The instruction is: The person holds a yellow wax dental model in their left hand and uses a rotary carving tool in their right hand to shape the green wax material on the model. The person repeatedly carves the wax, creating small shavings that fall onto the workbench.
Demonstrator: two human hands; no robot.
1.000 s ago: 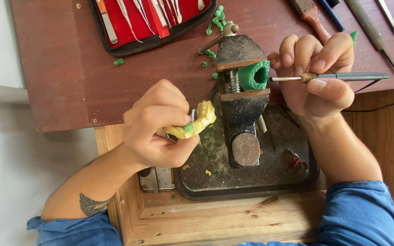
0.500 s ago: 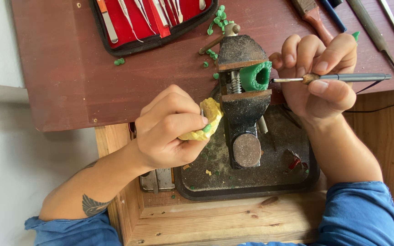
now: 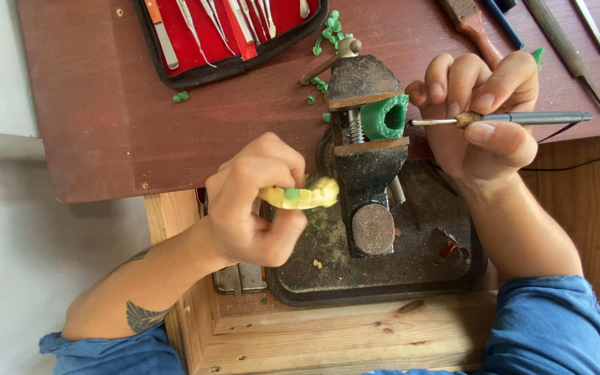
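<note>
Two hands, one vise, one green wax ring.
The left hand (image 3: 255, 201) pinches a yellow dental cast (image 3: 301, 196) beside the vise (image 3: 364, 149); the right hand (image 3: 479, 114) grips one slim carving tool (image 3: 522, 119), its tip at the green wax ring (image 3: 385, 117) clamped there.

A red-lined black case of steel instruments (image 3: 230, 31) lies open on the reddish-brown wooden bench (image 3: 105, 118). Small green wax shavings (image 3: 331, 28) are scattered just beside it. Long metal files (image 3: 564, 48) rest at the far right.

packages: red-lined black tool case (image 3: 227, 35), open, top edge of desk | labels/signs/screens: apparently none
</note>
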